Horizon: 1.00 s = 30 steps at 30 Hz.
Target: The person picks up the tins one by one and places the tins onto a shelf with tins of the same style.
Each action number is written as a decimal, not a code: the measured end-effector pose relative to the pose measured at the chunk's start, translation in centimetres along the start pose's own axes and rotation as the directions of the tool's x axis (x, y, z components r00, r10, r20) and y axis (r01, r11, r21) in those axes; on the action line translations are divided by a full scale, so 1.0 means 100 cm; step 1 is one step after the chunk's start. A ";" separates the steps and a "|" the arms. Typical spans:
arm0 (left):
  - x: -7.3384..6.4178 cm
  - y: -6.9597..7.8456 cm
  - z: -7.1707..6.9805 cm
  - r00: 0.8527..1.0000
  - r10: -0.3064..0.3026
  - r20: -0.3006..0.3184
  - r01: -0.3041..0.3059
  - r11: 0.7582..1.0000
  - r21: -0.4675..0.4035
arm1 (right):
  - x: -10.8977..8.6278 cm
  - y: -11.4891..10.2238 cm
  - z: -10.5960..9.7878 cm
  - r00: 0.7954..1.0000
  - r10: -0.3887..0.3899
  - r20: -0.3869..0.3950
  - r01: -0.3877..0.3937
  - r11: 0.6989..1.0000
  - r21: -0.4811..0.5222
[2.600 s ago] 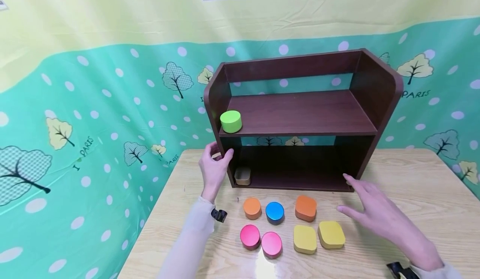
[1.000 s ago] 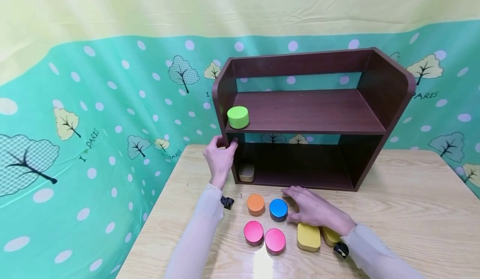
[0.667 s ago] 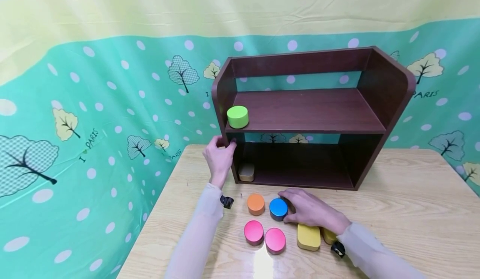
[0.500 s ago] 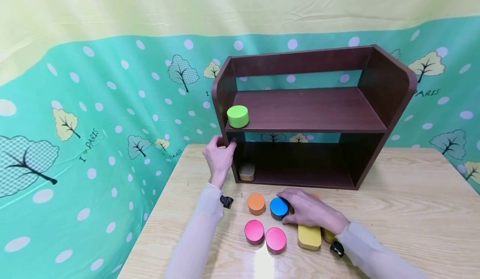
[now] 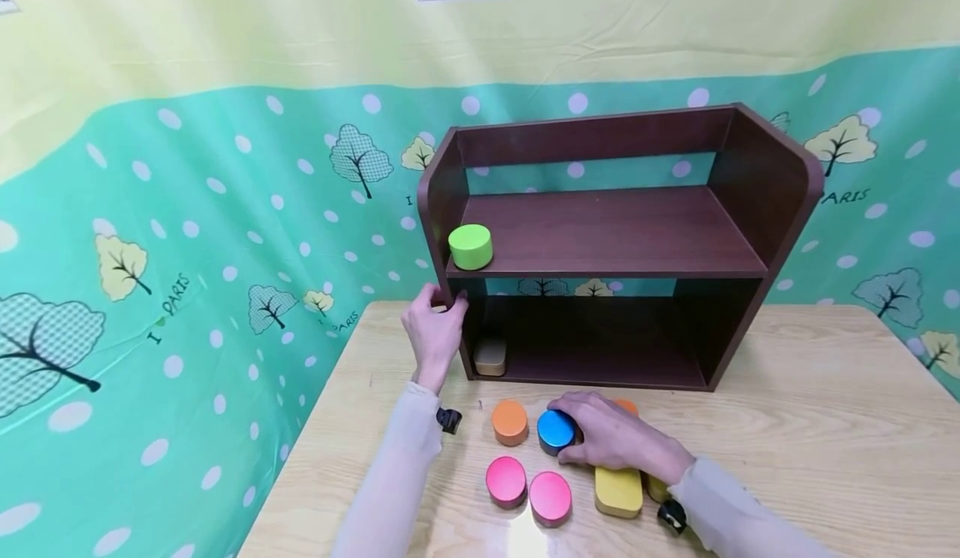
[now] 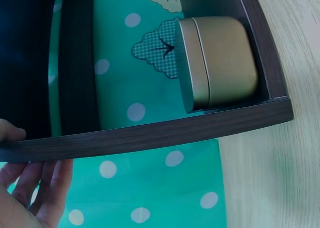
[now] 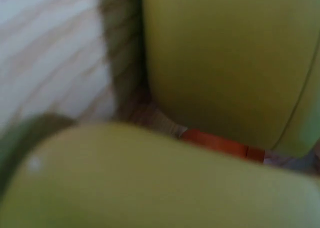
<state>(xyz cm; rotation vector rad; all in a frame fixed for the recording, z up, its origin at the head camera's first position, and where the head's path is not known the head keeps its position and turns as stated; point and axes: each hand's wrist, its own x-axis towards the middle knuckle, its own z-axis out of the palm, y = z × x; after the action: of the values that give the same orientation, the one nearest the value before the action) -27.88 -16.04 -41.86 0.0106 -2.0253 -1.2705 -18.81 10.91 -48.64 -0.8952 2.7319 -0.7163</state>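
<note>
A dark brown two-tier shelf [image 5: 615, 228] stands on the table. My left hand [image 5: 433, 333] grips its left side panel, thumb inside and fingers outside, as the left wrist view also shows. My right hand [image 5: 618, 434] holds a round blue tin [image 5: 556, 429], with thumb and fingers on opposite sides of it, low at the table. Under and behind that hand, an orange square tin [image 5: 627, 406] is mostly covered. The right wrist view is filled by two yellow square tins [image 7: 230, 53]. A green round tin [image 5: 471, 247] sits at the upper tier's left end.
A gold square tin [image 6: 225, 63] stands in the lower tier's left corner. On the wooden table [image 5: 810, 424], an orange round tin [image 5: 510, 421] is left of the blue one, and two pink round tins [image 5: 551, 497] are nearer me. A patterned curtain [image 5: 225, 249] hangs behind.
My right hand has moved left from the shelf's lower right corner to the blue tin and closed round it. My left hand stays on the side panel. The head view has shifted slightly.
</note>
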 end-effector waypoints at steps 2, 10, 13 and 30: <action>-0.002 0.000 0.000 1.000 0.004 -0.001 -0.004 1.000 -0.002 | -0.001 0.000 0.001 1.000 0.002 -0.008 -0.002 1.000 0.013; 0.000 -0.001 0.003 1.000 0.026 0.001 -0.026 1.000 0.014 | -0.002 -0.006 -0.005 0.998 -0.019 -0.051 0.023 0.997 0.076; 0.002 0.000 0.003 1.000 0.031 0.003 -0.031 0.999 0.027 | -0.002 -0.009 -0.009 0.997 -0.036 -0.064 0.041 0.995 0.087; 0.005 -0.001 0.003 0.998 0.064 -0.009 -0.064 0.997 0.036 | -0.006 -0.021 -0.022 0.993 0.001 -0.120 0.013 0.993 0.116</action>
<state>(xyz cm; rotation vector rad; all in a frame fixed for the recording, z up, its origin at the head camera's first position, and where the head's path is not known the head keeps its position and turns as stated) -28.42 -16.08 -41.75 -0.0311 -2.0236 -1.1924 -17.93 10.70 -45.66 -0.8610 2.7568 -0.9488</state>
